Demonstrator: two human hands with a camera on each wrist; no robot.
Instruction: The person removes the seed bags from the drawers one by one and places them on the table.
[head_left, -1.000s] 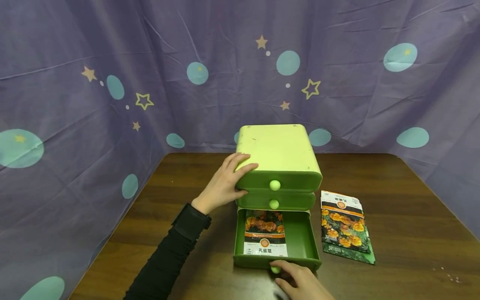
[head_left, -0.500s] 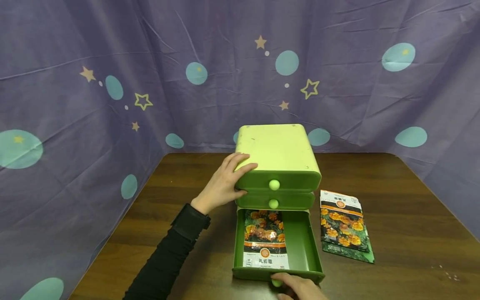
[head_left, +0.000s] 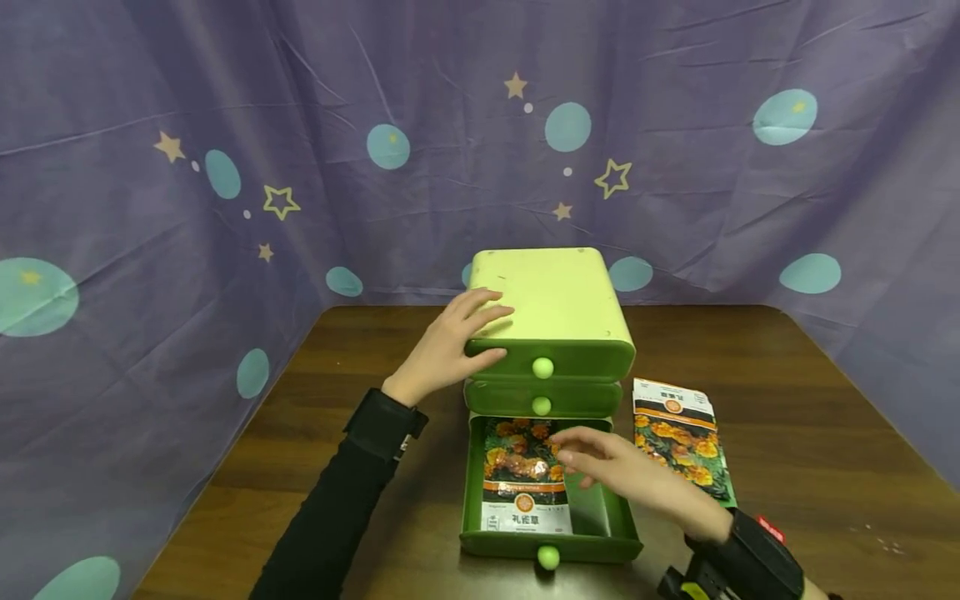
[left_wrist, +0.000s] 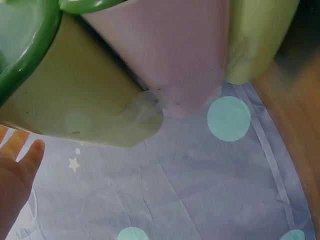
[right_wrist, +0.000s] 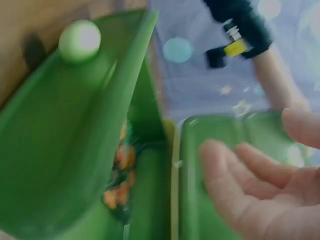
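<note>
A green drawer cabinet (head_left: 551,292) with three tiers stands on the table, its bottom drawer (head_left: 600,547) pulled out toward me. Inside that drawer, on its left side, lies a seed packet (head_left: 525,512) printed with orange flowers. My left hand (head_left: 442,342) is at the cabinet's upper left front corner, fingers spread and extended over the top. Above the drawer's right half hovers my right hand (head_left: 615,467), loosely bent and holding nothing. The drawer's round knob (right_wrist: 79,42) is free of it in the right wrist view. Both upper drawers are closed.
Right of the cabinet, a small stack of similar seed packets (head_left: 678,425) lies on the wooden table (head_left: 787,400). A purple curtain (head_left: 420,225) with stars and blue ovals hangs behind and along the sides.
The bottom drawer came farther out, pulled by my right hand at its knob. That hand then let go and rose over the drawer. My left hand's grip on the cabinet corner loosened.
</note>
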